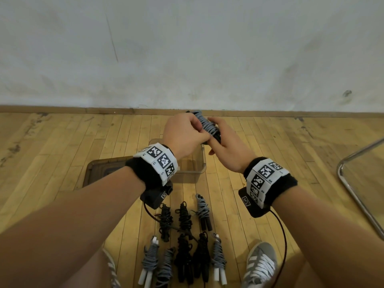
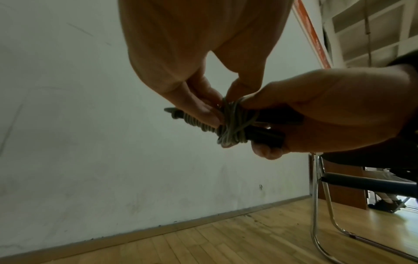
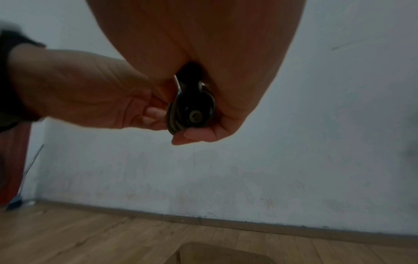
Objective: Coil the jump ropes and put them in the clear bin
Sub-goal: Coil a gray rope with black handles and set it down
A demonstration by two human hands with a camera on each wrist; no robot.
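Wood plank floor (image 1: 62, 142), white scuffed wall (image 1: 187, 48) behind it.

Bottom centre of the head view: eight coiled ropes (image 1: 182, 235) lie in two rows between the shoes (image 1: 260, 265), none in the bin yet.

Mid frame: both hands are raised over the clear bin (image 1: 195, 169), working a grey rope bundle (image 1: 207, 125). Right hand (image 1: 226, 150) grips the black handles (image 2: 264, 135), fingers curled under. Left hand (image 1: 182, 134) pinches the cord wraps just beside it, thumb and fingertips on the last turns. Neither hand is free.

Step, as I read it: finishing the wrap or tuck on this rope. Next move probably needs the loose end locked under a turn, then a straight drop into the bin directly below. I can't see a free tail, so the end may already be tucked.

Clearance: the bin mouth is open under the hands, with a brown lid (image 1: 104, 171) flat on the floor to its left. Chrome chair frame (image 1: 353, 183) sits at right edge, well apart. Baseboard (image 1: 83, 110) is close behind the bin; room ahead is limited, sides are fine. The wrist-camera cable (image 1: 284, 242) hangs near the right shoe; snag risk looks low.
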